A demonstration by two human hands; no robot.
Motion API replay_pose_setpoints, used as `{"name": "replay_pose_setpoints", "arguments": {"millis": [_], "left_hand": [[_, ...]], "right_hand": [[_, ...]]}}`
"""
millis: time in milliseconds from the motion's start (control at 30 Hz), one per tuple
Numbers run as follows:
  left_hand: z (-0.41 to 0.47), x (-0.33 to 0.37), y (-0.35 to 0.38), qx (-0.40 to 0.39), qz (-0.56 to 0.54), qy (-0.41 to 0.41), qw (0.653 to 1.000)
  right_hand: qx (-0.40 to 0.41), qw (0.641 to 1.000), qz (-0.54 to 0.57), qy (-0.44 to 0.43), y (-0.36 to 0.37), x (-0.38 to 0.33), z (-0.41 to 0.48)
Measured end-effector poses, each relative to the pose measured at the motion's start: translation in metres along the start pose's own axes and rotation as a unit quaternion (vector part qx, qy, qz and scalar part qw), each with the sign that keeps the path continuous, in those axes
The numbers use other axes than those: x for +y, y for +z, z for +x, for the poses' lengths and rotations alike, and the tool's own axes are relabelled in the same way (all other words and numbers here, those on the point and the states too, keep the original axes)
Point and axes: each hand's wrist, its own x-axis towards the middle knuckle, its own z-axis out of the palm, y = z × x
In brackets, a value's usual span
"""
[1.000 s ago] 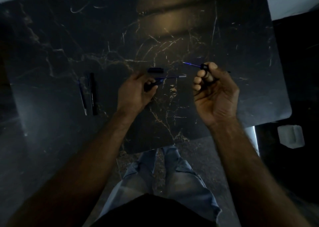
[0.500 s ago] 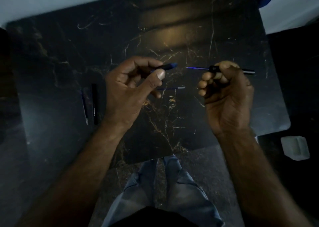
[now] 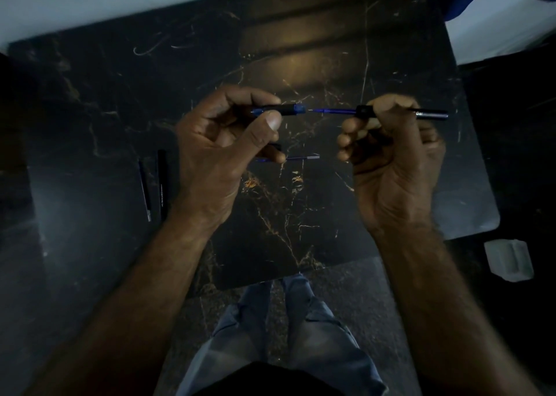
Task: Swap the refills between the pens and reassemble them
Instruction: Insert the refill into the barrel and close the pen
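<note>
Both aloft: left hand (image 3: pixel 216 151) pinches nosepiece (image 3: pixel 289 110), right hand (image 3: pixel 394 158) grips barrel (image 3: pixel 430 114)

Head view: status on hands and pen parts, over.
Left hand pinches grip section. Right hand grips barrel, blue refill sticking out, not yet joined. Nothing between them; loose refill on table.
</note>
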Motion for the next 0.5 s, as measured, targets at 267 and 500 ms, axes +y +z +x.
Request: {"name": "replay_pose_setpoints", "arguments": {"millis": [267, 500], "left_hand": [[0.006, 0.000, 0.000, -0.009, 0.014, -0.005, 1.000], [0.013, 0.000, -0.007, -0.025, 0.019, -0.013, 0.999]], "right_hand": [[-0.006, 1.000, -0.009, -0.005, 0.003, 0.003, 0.005], [-0.017, 0.998, -0.055, -0.018, 0.006, 0.005, 0.011]]}}
